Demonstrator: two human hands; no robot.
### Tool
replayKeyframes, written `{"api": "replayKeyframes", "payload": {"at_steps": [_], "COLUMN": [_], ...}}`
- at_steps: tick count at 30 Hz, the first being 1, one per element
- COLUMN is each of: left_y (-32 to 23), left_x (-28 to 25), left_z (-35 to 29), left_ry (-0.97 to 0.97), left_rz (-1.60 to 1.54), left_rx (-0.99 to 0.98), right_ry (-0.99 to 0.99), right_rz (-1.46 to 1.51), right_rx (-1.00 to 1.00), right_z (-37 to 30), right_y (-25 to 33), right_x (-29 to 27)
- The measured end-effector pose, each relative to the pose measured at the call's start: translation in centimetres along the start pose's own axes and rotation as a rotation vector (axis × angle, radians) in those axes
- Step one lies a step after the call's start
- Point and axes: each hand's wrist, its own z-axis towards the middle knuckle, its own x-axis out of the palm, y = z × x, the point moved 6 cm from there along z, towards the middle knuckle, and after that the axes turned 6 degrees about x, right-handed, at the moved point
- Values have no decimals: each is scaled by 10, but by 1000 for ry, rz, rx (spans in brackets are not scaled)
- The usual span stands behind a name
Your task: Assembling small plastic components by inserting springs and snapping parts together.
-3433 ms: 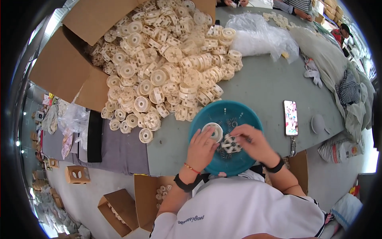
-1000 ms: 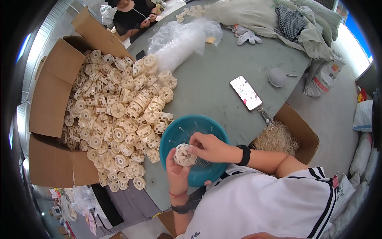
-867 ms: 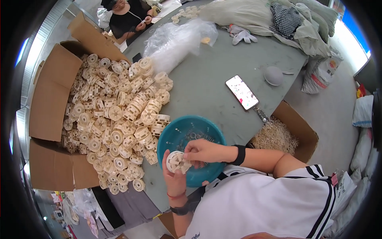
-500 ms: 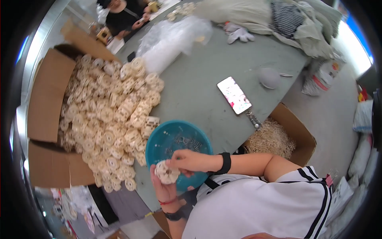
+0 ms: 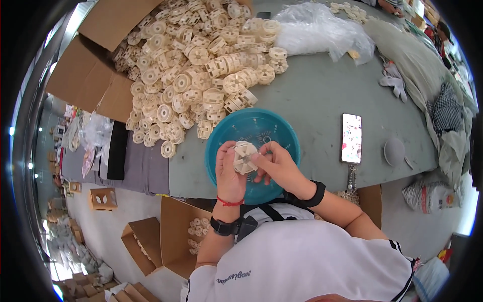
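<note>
Over a teal plastic basin [image 5: 294, 136], my left hand [image 5: 230, 176] grips a round cream plastic wheel-like part [image 5: 245, 157] with slots running out from its centre. My right hand [image 5: 282, 168] is at the part's right edge, thumb and fingers pinched together there. Anything small between those fingers is too hidden to make out. Small metal coil springs [image 5: 266, 140] lie in the basin, partly covered by my hands and the part.
A large heap of similar cream parts [image 5: 191, 75] spills from a cardboard box [image 5: 95, 75] onto the green table [image 5: 317, 100]. A phone [image 5: 351, 138], a grey rounded object [image 5: 394, 152] and clear plastic wrap [image 5: 322, 30] lie rightward. An open box [image 5: 176, 236] with cream parts stands below.
The view has swung, so the table and heap sit differently in it. My right fingers have shifted from the part's top to its right edge; my left hand still holds it.
</note>
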Motion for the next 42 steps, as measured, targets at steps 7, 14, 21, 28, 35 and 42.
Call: {"api": "replayKeyframes", "payload": {"at_steps": [7, 14, 21, 28, 35, 42], "left_y": [-1, -11, -2, -16, -30, -22], "left_x": [2, -14, -26, -50, -68, -62], "left_z": [-1, -4, -20, -12, 14, 15], "left_ry": [51, 138, 279, 379, 470, 435], "left_rz": [79, 357, 47, -505, -258, -102], "left_rx": [-80, 90, -302, -429, -386, -288], "right_ry": [98, 64, -112, -155, -261, -441], "right_rz": [55, -74, -568, -202, 205, 36], "right_rx": [170, 127, -158, -187, -28, -51], "right_z": [5, -3, -16, -3, 1, -14], "right_y": [-3, -3, 5, -5, -29, -45], "right_x": [-2, 11, 25, 52, 62, 52]}}
